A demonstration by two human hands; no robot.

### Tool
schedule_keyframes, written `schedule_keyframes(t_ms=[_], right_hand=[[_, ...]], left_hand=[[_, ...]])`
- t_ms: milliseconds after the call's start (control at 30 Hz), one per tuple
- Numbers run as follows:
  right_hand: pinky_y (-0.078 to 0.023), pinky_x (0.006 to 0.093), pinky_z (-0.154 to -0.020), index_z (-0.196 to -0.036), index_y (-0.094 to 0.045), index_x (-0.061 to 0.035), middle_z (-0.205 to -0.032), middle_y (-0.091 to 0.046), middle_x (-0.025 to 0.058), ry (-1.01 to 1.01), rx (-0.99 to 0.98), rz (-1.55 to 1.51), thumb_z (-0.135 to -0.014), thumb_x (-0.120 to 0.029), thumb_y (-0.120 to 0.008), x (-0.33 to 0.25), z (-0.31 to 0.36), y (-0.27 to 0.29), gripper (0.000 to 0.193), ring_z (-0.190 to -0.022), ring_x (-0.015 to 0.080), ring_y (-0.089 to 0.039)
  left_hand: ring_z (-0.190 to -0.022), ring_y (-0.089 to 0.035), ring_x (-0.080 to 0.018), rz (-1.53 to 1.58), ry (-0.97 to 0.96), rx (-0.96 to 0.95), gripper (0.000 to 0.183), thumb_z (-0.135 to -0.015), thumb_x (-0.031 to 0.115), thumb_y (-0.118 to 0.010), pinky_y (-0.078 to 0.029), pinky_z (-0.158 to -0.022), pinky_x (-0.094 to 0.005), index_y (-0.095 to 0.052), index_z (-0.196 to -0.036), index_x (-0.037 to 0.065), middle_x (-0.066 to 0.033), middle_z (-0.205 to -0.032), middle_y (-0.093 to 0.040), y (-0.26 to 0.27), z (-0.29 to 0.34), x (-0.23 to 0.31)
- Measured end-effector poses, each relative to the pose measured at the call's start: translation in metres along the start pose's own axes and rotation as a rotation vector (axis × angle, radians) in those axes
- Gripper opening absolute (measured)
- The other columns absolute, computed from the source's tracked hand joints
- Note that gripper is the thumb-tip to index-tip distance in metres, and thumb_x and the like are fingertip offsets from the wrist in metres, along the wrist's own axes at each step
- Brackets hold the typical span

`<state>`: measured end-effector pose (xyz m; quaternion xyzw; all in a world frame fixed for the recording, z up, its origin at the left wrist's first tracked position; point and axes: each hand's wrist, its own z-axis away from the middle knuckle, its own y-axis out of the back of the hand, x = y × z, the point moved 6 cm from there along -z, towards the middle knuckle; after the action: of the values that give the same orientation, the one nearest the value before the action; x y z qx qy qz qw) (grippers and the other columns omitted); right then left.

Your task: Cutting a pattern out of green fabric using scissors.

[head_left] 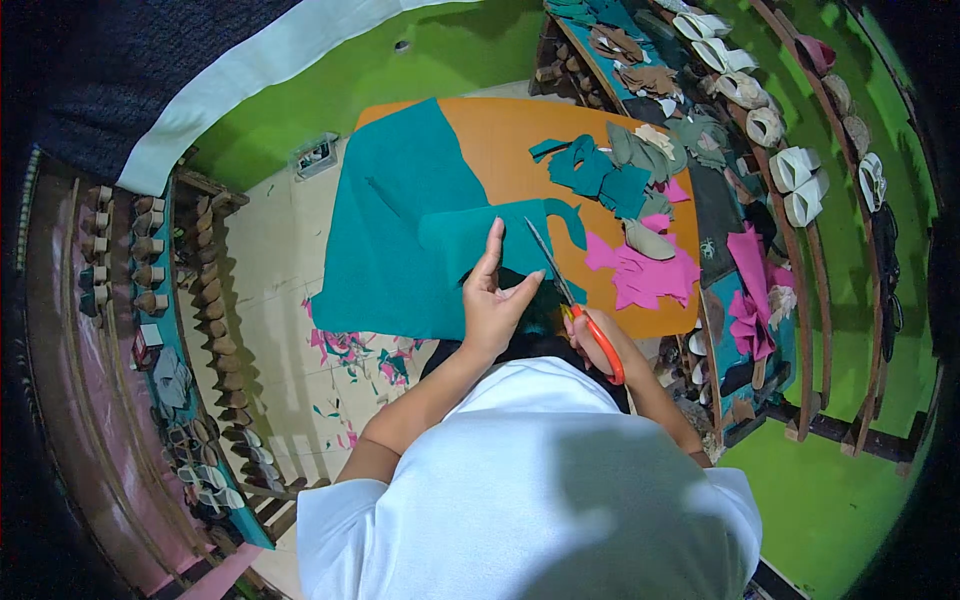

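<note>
A large teal sheet [385, 220] of cloth-like material covers the left half of an orange table [480, 130] and hangs past its left edge. My left hand [488, 300] grips the raised near part of the sheet, thumb and forefinger over it; its other fingers are mostly hidden. In my right hand [612, 345] are scissors [603, 350] with red-orange handles, their blades pointing up and left at the sheet's edge. A curled teal strip [575, 225] lies just beyond the blades. Whether the blades meet the material cannot be made out.
Pink cut pieces [655, 275] and grey-green pieces [640, 150] lie at the table's right. Shelves with shoes [740, 90] stand to the right, and a rack of shoe forms [210, 300] to the left. Pink and teal scraps [350, 350] litter the floor.
</note>
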<state>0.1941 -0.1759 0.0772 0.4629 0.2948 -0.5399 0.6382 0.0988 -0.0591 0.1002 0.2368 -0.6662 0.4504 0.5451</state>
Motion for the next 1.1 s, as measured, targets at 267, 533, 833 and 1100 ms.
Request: schedule_keyframes(t_ms=[267, 533, 833, 1100], right_hand=[[-0.029, 0.0166, -0.044, -0.082, -0.038, -0.0065, -0.061, -0.036, -0.0035, 0.017, -0.044, -0.211, -0.077, -0.062, -0.026, -0.001, 0.000, -0.006, 0.057, -0.051, 0.0045, -0.032], [-0.029, 0.0169, -0.042, -0.078, -0.038, -0.0074, -0.060, -0.037, -0.0031, 0.048, 0.000, -0.113, -0.078, -0.061, -0.028, 0.002, -0.001, -0.003, 0.054, -0.049, 0.0046, -0.032], [-0.027, 0.0180, -0.037, -0.074, -0.039, -0.0064, -0.058, -0.039, -0.0016, 0.038, 0.010, -0.071, -0.078, -0.060, -0.028, -0.005, 0.004, 0.000, 0.055, -0.043, 0.0051, -0.034], [-0.031, 0.0188, -0.042, -0.076, -0.039, -0.0060, -0.059, -0.038, -0.0016, 0.059, 0.031, -0.071, -0.082, -0.055, -0.024, -0.006, 0.000, -0.005, 0.052, -0.048, 0.0054, -0.036]], left_hand=[[-0.115, -0.030, -0.0162, 0.018, 0.035, -0.026, 0.069, -0.069, -0.010, -0.058, -0.039, -0.086, -0.0235, -0.021, -0.126, -0.002, -0.0126, -0.131, -0.023, -0.002, 0.002, 0.002], [-0.113, -0.033, -0.0158, 0.044, 0.046, -0.024, 0.068, -0.069, -0.009, -0.058, -0.040, -0.085, -0.0241, -0.022, -0.126, -0.002, -0.0123, -0.129, -0.025, -0.001, 0.003, 0.001], [-0.091, -0.046, -0.0078, 0.077, 0.067, 0.097, 0.054, -0.071, -0.007, -0.058, -0.044, -0.069, -0.0169, -0.036, -0.120, -0.003, -0.0093, -0.118, -0.042, 0.012, -0.006, -0.007], [-0.084, -0.048, -0.0058, 0.004, -0.028, 0.102, 0.050, -0.073, -0.005, -0.057, -0.044, -0.064, -0.0156, -0.038, -0.119, -0.002, -0.0120, -0.116, -0.044, 0.009, -0.005, -0.001]])
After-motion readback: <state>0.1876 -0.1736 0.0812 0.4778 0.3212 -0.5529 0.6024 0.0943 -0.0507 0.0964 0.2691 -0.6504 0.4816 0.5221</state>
